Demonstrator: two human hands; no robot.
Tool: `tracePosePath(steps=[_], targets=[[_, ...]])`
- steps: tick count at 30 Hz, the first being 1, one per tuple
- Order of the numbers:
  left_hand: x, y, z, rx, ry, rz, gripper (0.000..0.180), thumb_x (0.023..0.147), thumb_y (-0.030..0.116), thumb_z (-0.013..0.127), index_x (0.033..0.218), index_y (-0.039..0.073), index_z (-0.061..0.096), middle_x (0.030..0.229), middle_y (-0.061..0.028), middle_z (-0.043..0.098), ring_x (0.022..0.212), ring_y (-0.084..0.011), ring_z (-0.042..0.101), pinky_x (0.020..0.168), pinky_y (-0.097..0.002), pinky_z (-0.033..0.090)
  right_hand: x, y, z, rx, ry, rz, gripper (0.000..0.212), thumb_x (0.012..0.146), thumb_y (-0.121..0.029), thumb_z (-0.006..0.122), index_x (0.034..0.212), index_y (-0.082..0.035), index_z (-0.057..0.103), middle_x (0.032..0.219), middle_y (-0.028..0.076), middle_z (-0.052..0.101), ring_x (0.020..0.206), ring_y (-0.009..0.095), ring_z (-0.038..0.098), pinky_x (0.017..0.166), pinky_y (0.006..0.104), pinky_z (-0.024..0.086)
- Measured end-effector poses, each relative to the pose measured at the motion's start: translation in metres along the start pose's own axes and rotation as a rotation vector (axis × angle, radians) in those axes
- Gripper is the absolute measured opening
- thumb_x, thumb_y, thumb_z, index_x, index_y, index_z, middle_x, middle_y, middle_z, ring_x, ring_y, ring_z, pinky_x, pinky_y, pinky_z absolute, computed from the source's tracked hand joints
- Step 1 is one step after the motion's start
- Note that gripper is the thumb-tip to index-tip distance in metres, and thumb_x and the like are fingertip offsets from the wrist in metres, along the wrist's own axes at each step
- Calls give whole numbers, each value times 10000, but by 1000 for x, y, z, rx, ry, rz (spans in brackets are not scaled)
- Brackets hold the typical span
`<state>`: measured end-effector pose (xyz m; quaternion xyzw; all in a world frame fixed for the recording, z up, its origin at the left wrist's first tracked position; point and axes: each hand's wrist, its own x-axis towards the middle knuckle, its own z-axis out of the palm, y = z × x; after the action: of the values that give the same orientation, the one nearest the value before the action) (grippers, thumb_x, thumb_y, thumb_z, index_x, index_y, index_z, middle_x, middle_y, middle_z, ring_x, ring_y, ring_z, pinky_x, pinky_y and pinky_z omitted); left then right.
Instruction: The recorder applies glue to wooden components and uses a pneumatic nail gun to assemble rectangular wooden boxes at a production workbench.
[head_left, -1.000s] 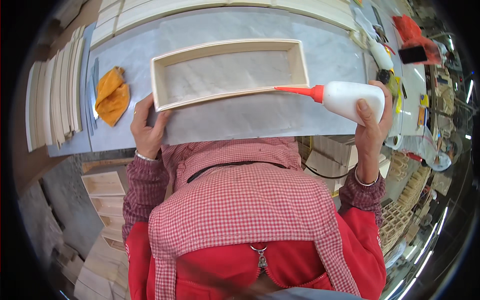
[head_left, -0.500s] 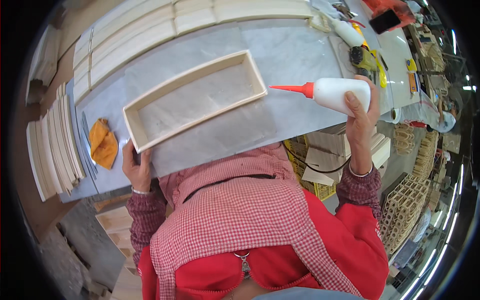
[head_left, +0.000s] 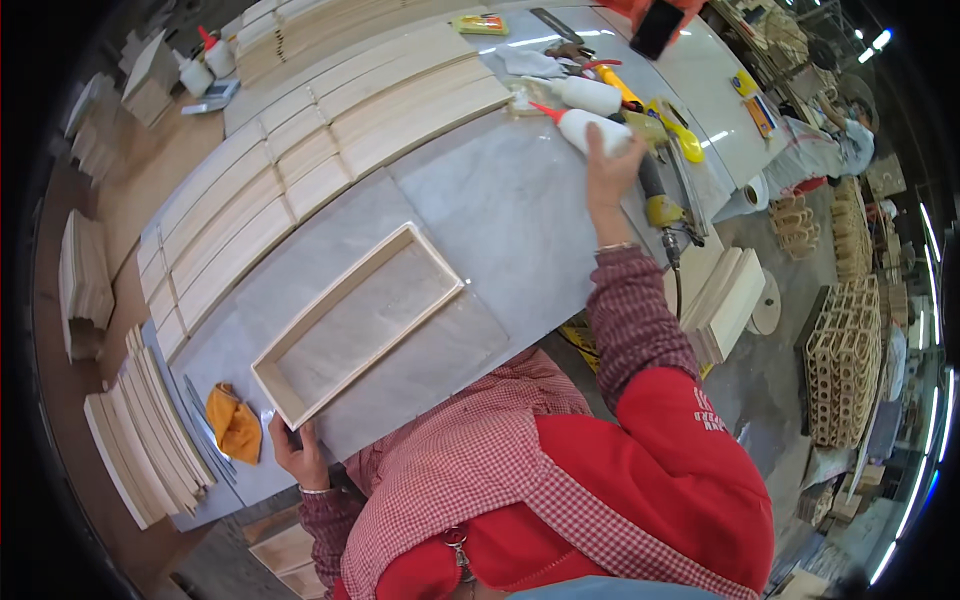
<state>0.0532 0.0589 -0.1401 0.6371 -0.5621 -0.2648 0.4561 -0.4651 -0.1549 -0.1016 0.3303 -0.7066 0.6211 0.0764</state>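
A shallow rectangular wooden frame (head_left: 333,302) lies slantwise on the grey tabletop, its inside showing the table surface. At its near left corner, my left hand (head_left: 301,458) pinches the wood between thumb and fingers. Farther out on the right, my right hand (head_left: 613,182) is wrapped round a white squeeze glue bottle (head_left: 582,131) with a red pointed nozzle. The bottle is tilted low among the tools, its nozzle pointing to the far left. Whether it touches the table I cannot tell. Beside it lies another white bottle (head_left: 590,96).
Bundled wooden strips (head_left: 330,140) line the far side, and more strips (head_left: 140,440) stack at the left. An orange cloth (head_left: 233,425) lies near my left hand. A power tool (head_left: 660,205), yellow-handled tools (head_left: 685,135) and a phone (head_left: 657,28) occupy the right.
My right hand has carried the glue bottle away from the frame, out to the tools on the far right. My left hand stays at the frame's corner. The view has turned.
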Motion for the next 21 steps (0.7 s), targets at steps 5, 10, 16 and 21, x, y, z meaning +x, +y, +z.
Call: tracePosePath(steps=[5,10,16,21], targets=[[1,4,-3,34,-17,-60,386,858,120,617,1209,-9,520,1103,-107,570,963,-213,529,872,-299,415,6,17,-20,-178,-129,-432,423,754,-195,709,1109,-38,540,1028,114,576,954,263,543,855,343,445],[2,6,-1,17,25,-82,393,862,140,618,1212,-8,514,1091,-106,570,961,-211,527,869,-299,414,112,93,-165,-656,179,-412,447,753,-276,699,1094,-10,585,1030,156,612,957,300,574,863,374,449],[0,5,-5,4,12,-73,419,852,177,643,1207,-4,515,1082,-104,566,947,-212,533,870,-305,416,89,198,-312,-1128,-130,429,809,735,-609,608,1230,19,490,1186,233,540,1067,402,537,930,497,405],[-2,0,-6,11,31,-63,434,842,204,660,1197,-3,520,1079,-105,562,943,-219,538,872,-314,421,74,176,-317,-1205,-333,653,874,739,-631,596,1298,22,435,1246,258,498,1108,419,515,950,510,391]])
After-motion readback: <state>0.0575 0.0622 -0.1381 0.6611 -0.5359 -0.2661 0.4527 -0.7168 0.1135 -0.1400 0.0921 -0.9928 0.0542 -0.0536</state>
